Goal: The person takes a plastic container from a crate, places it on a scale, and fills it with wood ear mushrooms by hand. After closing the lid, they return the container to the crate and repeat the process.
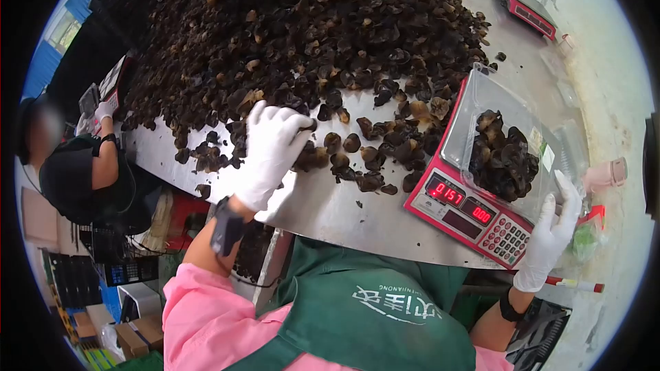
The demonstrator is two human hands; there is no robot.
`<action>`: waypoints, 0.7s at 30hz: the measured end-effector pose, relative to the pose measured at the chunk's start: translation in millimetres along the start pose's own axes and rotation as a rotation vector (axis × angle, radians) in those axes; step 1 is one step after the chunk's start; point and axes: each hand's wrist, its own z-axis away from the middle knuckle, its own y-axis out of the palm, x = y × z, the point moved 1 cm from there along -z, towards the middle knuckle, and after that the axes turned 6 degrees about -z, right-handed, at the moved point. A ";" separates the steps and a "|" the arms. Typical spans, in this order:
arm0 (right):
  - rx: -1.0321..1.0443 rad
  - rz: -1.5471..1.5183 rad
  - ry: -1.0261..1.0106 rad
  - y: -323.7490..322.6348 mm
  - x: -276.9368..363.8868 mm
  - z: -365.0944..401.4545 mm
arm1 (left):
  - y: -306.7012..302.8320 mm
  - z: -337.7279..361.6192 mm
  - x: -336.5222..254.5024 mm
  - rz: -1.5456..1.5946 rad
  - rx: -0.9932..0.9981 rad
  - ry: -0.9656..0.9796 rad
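My left hand (275, 151), in a white glove, is closed over the near edge of the pile. A dark piece of wood ear mushroom (311, 126) pokes out between its thumb and fingers. On the red digital scale (440, 189) sits a clear plastic tub (505, 93) holding a clump of wood ear mushrooms (505, 158). The scale's red display reads 0157 and 0.00. Beside the scale's right end is my gloved right hand (550, 233), its thumb and forefinger apart, fingertips close to the tub's near corner.
A large heap of wood ear mushrooms (295, 34) covers the far part of the metal table (316, 209), with loose pieces scattered towards me. A second red scale (526, 10) stands at the back right. At the left, a co-worker (89, 178) in gloves works by another scale (112, 86).
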 end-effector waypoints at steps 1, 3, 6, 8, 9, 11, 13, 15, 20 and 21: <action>0.008 -0.010 -0.003 -0.5 -0.3 1.6 | -21.3 9.1 3.4 0.002 0.009 -0.029; -0.032 0.016 -0.089 -1.0 -0.2 5.3 | -57.3 43.2 19.7 -0.124 0.097 -0.090; -0.033 -0.069 -0.091 2.3 -5.5 10.3 | -96.3 111.4 46.1 -0.388 0.288 -0.190; -0.063 -0.146 -0.074 6.8 -7.6 13.5 | -109.1 137.5 48.2 -0.363 0.364 -0.337; -0.054 -0.157 -0.077 10.5 -6.9 14.1 | -113.2 144.7 48.5 -0.274 0.396 -0.428; -0.081 -0.256 -0.063 16.3 -4.7 13.2 | -99.0 147.3 38.7 -0.135 0.277 -0.532; -0.069 -0.214 -0.105 15.4 2.0 12.2 | -71.2 136.8 27.9 -0.070 0.161 -0.528; -0.065 -0.165 -0.140 10.4 6.1 13.2 | -40.7 116.0 18.5 -0.049 0.049 -0.391; -0.046 -0.079 -0.124 -10.4 -0.8 28.1 | -8.5 48.7 -21.5 -0.028 0.099 -0.140; -0.048 -0.071 -0.123 -12.8 -0.9 31.3 | -11.4 38.2 -31.3 -0.072 0.156 -0.099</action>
